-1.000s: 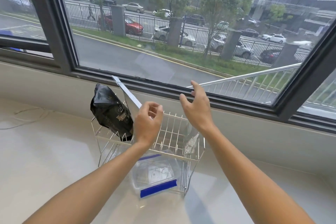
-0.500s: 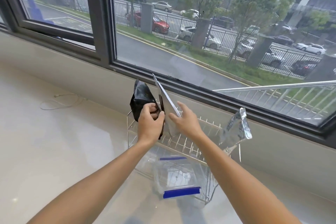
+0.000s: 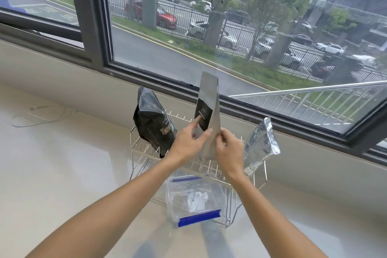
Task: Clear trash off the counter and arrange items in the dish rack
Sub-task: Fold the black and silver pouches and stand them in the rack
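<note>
While both hands meet over the middle of a wire dish rack point(image 3: 144, 154), they steady a tall grey pouch point(image 3: 209, 119) with a black label, which stands upright between the rack's tines. The left hand point(image 3: 186, 142) touches the pouch's left face, forefinger stretched up onto the black label and thumb laid across the lower front (fingers fairly straight, more a press than a clasp). The right hand point(image 3: 229, 148) pinches the pouch's right edge between curled fingers and thumb.

To the left of it, a black coffee-style bag point(image 3: 152, 123) with gold print stands in the rack, leaning slightly. To the right, a crinkled silver foil pouch point(image 3: 261, 144) leans outward at the rack's right end. At the rack's near end, closest to the viewer, lies a clear plastic food container point(image 3: 194, 199) with blue clip handles.

The rack sits on a pale, glossy counter point(image 3: 62, 174) beneath a large window that looks onto a street with parked cars. A thin white cable point(image 3: 39, 115) lies looped on the counter, well apart from the rack, at far left.

Judging by this, the arranging looks well along: three pouches and the container are already in the rack, and the grey one seems to need only final settling. No loose trash shows on the visible counter, though the cable may need dealing with.
</note>
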